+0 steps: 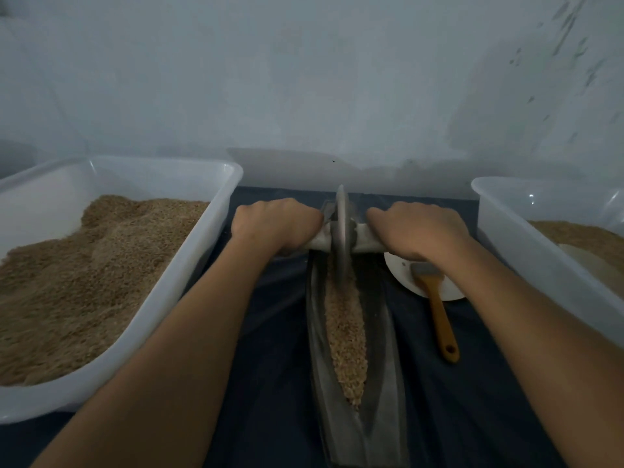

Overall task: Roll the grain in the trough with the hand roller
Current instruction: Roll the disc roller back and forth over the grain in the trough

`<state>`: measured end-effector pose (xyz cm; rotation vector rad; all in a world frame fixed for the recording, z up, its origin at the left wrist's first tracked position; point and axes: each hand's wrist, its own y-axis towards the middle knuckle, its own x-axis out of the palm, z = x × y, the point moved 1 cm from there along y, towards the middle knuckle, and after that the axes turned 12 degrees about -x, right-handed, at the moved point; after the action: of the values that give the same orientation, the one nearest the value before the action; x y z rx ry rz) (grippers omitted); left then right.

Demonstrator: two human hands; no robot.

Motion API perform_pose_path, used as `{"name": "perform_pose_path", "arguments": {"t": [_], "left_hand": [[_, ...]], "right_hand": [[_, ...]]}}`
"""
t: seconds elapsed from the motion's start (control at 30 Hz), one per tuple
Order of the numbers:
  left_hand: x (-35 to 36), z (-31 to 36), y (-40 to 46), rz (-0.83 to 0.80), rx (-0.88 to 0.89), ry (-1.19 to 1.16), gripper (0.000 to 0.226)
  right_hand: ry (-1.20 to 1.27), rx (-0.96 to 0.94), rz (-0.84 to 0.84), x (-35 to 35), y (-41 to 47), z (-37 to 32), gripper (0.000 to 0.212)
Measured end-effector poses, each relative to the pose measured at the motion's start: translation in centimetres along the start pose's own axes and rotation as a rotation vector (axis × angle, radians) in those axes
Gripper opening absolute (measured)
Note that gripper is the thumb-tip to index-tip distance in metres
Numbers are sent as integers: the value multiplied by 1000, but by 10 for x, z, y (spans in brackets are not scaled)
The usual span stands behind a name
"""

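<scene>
Metal roller [341, 238] gripped, both hands, grain [346, 336]

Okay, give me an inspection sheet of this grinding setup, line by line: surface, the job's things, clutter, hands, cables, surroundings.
Surface: dark cloth covers the work surface.
Job's things: boat-shaped trough holds grain along its groove; the hand roller has its disc standing upright in the far half of the groove.
Clutter: brush with a wooden handle, bristle end on a white plate.
Hands: left hand and right hand each grip one end of the roller's axle.
Cables: nothing seen.
Surroundings: left tub heaped with grain, right tub partly filled, pale wall behind.
</scene>
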<state>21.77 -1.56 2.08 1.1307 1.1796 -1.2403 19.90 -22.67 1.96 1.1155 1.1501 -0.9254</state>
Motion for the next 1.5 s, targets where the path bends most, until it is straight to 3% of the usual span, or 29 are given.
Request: {"name": "perform_pose_path", "arguments": {"t": [0.1,0.2,0.3,0.37,0.53,0.73,0.9,1.03,1.13,1.3,1.4,1.5], "left_hand": [[3,2,-5,36,-46,-94,43],[16,-5,-37,278,-74,-103,42],[28,-12,-76,547,173,109,12],[30,-13,-97,575,262,121,18],[30,-19,-122,766,201,172,26],[30,-9,-87,623,190,213,22],[18,-3,-31,363,11,-7,41],[9,4,-10,223,-91,-127,45],[10,2,-19,266,-76,-145,43],[32,-12,-82,538,194,162,15],[29,-14,-111,649,226,167,26],[30,-17,-127,698,187,132,40]], "right_hand": [[38,25,3,-2,-7,-4,57],[-99,-31,234,-3,-30,-18,56],[-100,-12,369,-1,-66,-33,56],[-126,-9,394,4,-90,-36,57],[-137,-84,476,4,-106,-37,61],[-83,-41,454,4,-71,-26,59],[-92,-103,246,7,-25,-6,53],[47,9,56,2,-9,-1,52],[-6,6,97,-4,-16,-9,48],[-85,-3,414,0,-69,-34,52],[-111,-34,438,6,-99,-36,51],[-106,-111,573,4,-109,-38,50]]}}
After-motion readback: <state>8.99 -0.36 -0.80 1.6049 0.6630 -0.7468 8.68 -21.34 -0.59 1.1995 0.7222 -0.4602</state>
